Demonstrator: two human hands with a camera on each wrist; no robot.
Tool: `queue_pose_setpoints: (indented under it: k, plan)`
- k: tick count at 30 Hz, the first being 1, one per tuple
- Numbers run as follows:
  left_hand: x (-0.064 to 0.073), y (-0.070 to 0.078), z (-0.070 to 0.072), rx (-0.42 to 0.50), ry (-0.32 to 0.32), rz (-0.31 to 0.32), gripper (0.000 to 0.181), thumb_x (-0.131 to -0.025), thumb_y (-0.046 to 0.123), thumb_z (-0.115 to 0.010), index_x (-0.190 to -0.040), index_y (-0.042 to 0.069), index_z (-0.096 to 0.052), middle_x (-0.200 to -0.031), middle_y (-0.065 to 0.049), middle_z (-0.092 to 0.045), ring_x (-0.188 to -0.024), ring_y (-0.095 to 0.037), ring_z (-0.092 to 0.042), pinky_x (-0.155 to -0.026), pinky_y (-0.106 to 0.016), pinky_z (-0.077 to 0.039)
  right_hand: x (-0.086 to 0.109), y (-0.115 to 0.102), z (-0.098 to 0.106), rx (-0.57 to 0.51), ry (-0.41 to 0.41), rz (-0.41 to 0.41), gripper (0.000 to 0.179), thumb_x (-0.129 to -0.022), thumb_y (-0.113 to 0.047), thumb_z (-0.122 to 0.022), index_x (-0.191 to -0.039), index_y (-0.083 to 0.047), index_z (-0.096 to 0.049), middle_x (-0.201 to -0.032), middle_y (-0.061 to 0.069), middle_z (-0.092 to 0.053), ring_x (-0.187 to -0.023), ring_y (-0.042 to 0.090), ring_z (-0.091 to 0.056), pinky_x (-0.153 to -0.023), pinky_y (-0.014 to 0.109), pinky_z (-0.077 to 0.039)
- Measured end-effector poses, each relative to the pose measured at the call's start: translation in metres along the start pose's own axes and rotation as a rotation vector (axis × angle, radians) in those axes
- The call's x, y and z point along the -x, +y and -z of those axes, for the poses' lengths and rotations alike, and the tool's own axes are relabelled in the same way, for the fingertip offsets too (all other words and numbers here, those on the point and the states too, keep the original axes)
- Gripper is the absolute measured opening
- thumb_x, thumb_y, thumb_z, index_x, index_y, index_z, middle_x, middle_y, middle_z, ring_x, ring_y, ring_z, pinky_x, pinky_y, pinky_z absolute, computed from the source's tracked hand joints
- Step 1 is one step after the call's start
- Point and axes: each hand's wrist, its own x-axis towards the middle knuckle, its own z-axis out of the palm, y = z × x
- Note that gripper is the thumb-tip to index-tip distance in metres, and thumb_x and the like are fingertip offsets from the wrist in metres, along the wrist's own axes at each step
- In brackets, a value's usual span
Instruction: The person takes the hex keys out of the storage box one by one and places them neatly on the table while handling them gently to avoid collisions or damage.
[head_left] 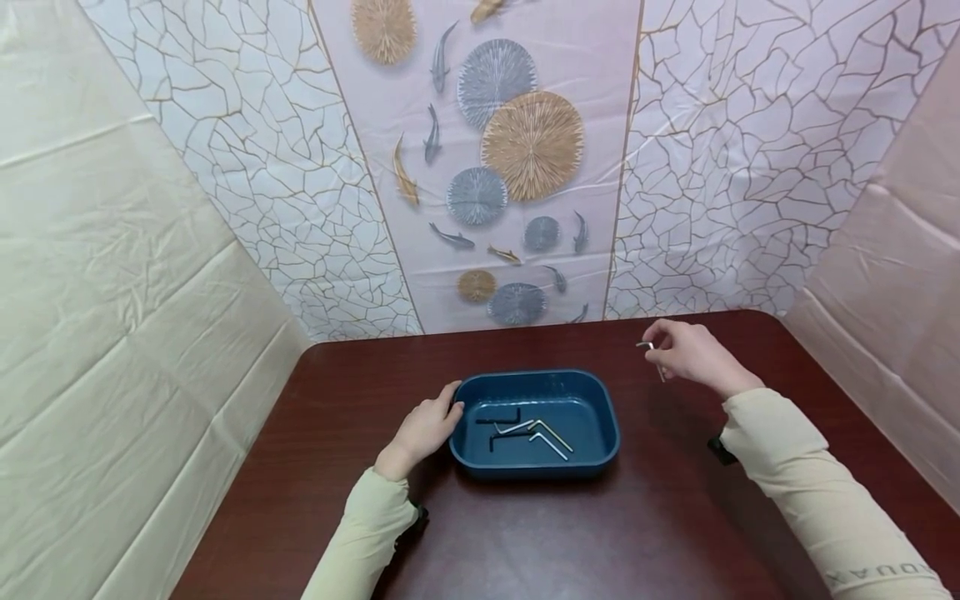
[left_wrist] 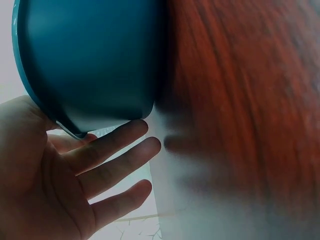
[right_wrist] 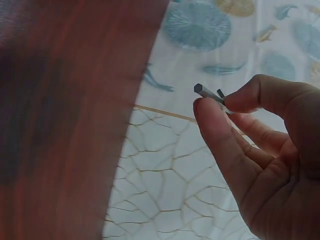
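Silver hex key (right_wrist: 206,93) sits in the right hand (head_left: 693,354), thumb and fingertips clamped together on it; from my head view I see it raised above the dark red table (head_left: 345,400), to the right of the blue tray (head_left: 536,471) and well apart from it; my right wrist view shows its six-sided end; the left hand (head_left: 422,429) grips the tray's left end, thumb over the rim, other fingers spread along the outside; inside I count two black hex keys (head_left: 498,421), two silver ones and one gold hex key (head_left: 556,437); several touch or overlap, I cannot tell which; a backdrop (head_left: 517,250) with fish and round motifs hangs behind.
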Motion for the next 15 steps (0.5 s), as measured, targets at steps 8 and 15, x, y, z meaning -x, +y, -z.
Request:
queue_pose_setpoints:
  k: [8,15]
  plan:
    - [0.002,0.000,-0.001,0.003,0.002,0.003,0.050,-0.108,0.029,-0.045,-0.152,0.007,-0.039,-0.058,0.000,-0.044,-0.047,-0.015,-0.046,-0.048,-0.031,-0.037,-0.007,0.024,-0.023,0.015,-0.018,-0.019,0.024,-0.096,-0.015,-0.064,-0.113,0.001,-0.058,-0.069,0.007,-0.064,-0.059,0.022,-0.062,-0.063,0.035,-0.047]
    - [0.001,0.001,-0.001,0.020,0.009,0.000,0.050,-0.108,0.029,-0.045,-0.152,0.008,-0.040,-0.059,0.000,-0.045,-0.047,-0.015,-0.045,-0.048,-0.032,-0.037,-0.012,0.036,-0.037,-0.017,-0.017,-0.043,0.020,-0.098,-0.016,-0.063,-0.109,0.000,-0.057,-0.069,0.008,-0.062,-0.059,0.027,-0.063,-0.060,0.035,-0.048]
